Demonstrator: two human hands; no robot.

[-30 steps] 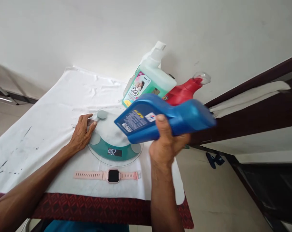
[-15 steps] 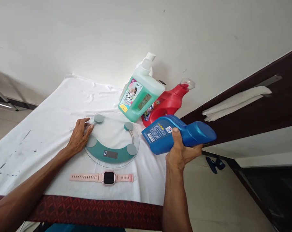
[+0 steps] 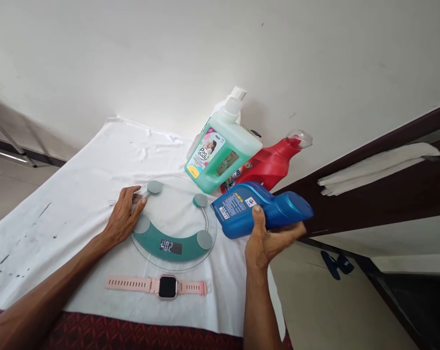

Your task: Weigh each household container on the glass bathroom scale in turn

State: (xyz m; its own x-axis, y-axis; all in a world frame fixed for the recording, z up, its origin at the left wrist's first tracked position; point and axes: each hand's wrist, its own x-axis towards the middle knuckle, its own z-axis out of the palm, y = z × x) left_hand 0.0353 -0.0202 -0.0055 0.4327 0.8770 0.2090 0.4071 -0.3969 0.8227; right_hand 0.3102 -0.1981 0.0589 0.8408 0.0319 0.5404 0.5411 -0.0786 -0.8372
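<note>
My right hand (image 3: 265, 238) grips a blue bottle (image 3: 238, 209) from its near side, thumb on the label; the bottle leans with its cap to the right. The fingers on its far side are partly hidden. My left hand (image 3: 127, 214) rests at the left rim of a round glass scale (image 3: 172, 250), thumb and fingers apart around the edge. Lit digits show on the scale's display, hard to read at this angle. In front of the scale lies a pink smartwatch (image 3: 167, 287), strap stretched out and screen dark.
Behind the scale stand a green detergent bottle (image 3: 220, 155) and a red detergent bottle (image 3: 278, 163), with a white bottle partly hidden behind. A white cloth (image 3: 74, 170) covers the table. A folded white towel (image 3: 380, 167) hangs at right. Dark slippers (image 3: 336, 264) lie on the floor.
The display's digits have changed and look brighter. My right hand and the blue bottle have shifted slightly left toward the scale. The whole view has tilted a little.
</note>
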